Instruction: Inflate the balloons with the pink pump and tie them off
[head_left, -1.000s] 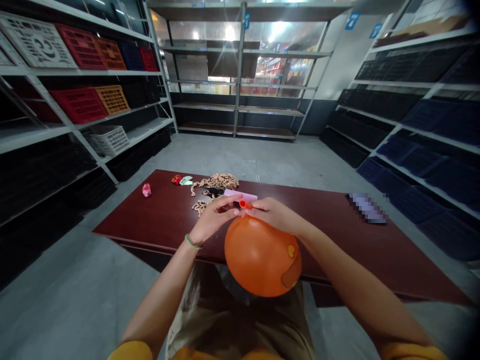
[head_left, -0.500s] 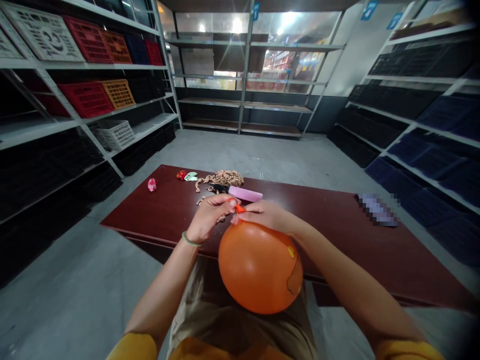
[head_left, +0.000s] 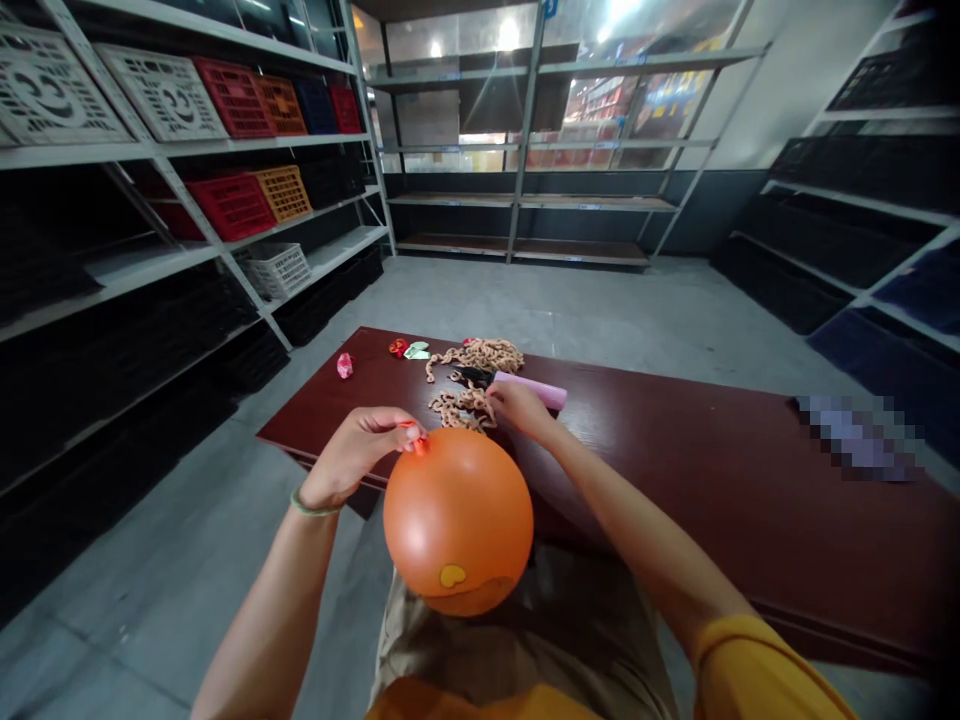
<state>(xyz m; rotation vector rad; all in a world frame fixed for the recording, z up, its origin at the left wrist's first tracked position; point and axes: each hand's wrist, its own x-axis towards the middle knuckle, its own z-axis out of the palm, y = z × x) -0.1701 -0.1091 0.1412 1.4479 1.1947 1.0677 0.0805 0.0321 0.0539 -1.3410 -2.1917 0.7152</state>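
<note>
My left hand [head_left: 379, 445] pinches the tied neck of an inflated orange balloon [head_left: 459, 510], which hangs over my lap at the table's front edge. A yellow patch and a dark line mark the balloon's lower side. My right hand [head_left: 517, 405] reaches over the table, its fingers closed at the edge of a loose length of beige knotted rope [head_left: 457, 408]. Just behind these fingers lies a pink cylinder [head_left: 536, 388] with a black end. A larger heap of the same rope sits farther back. My right fingertips are partly hidden.
On the dark red table [head_left: 675, 470] are a pink crumpled piece [head_left: 344, 366], a red item [head_left: 398, 347], pale green pieces [head_left: 417, 351] and a blurred flat object [head_left: 859, 437]. Shelves with crates [head_left: 229, 208] stand left; more racks stand behind and right.
My right hand has left the balloon's neck and moved forward to the rope. The balloon has turned and swung left, still in my left hand. The view has shifted left.
</note>
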